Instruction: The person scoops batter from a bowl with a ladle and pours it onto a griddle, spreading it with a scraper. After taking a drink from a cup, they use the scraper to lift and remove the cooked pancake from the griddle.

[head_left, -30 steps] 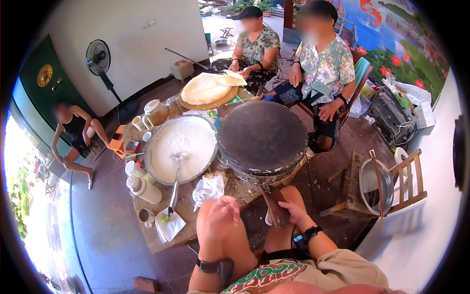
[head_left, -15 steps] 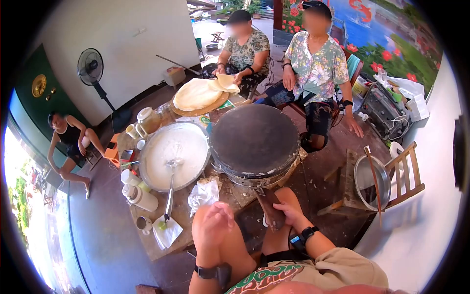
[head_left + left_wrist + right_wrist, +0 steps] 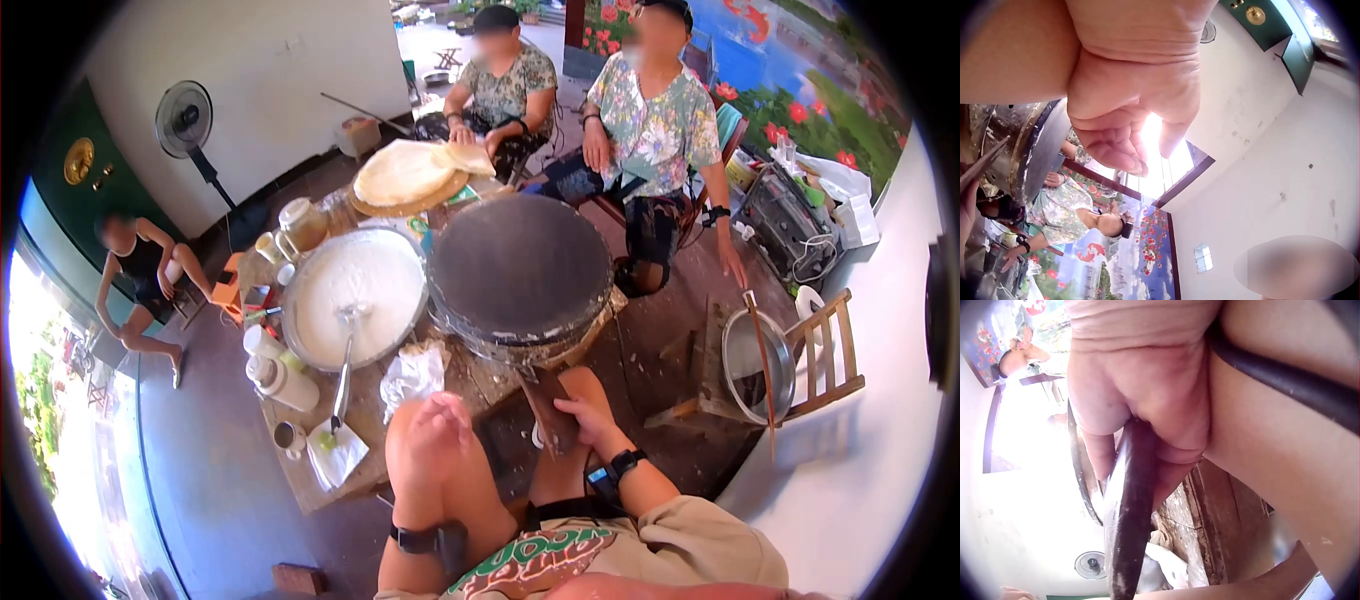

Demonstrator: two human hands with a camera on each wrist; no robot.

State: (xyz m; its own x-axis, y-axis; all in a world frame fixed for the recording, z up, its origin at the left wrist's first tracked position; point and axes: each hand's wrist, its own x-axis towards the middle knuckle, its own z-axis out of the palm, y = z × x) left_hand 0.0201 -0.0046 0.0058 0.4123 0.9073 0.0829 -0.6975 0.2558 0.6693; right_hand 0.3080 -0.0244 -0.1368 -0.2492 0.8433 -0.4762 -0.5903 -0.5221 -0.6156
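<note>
My left hand [image 3: 430, 440] rests at my left knee with its fingers loosely curled and nothing in them. In the left wrist view its fingertips hang down by the thumb. My right hand [image 3: 588, 415] grips a flat dark wooden board [image 3: 550, 410] over my right thigh. Seen from the right wrist, the board [image 3: 1130, 512] passes edge-on between thumb and fingers. Just beyond it stands a round black griddle [image 3: 520, 265] on a metal base. Left of the griddle, a wide metal basin [image 3: 291, 330] holds white batter [image 3: 365, 275], with a ladle [image 3: 345, 370] lying in it.
Thin flatbreads [image 3: 405, 175] lie stacked on a round board at the table's far end. A crumpled white cloth [image 3: 413, 370], a white bottle [image 3: 285, 385] and a metal mug [image 3: 290, 437] stand near the basin. Two people sit beyond; a wooden chair [image 3: 825, 350] with a metal bowl is right.
The person at the far end has lowered the folded flatbread onto the stack. The other seated person's arm has dropped from the lap to beside the chair. My hands keep their places.
</note>
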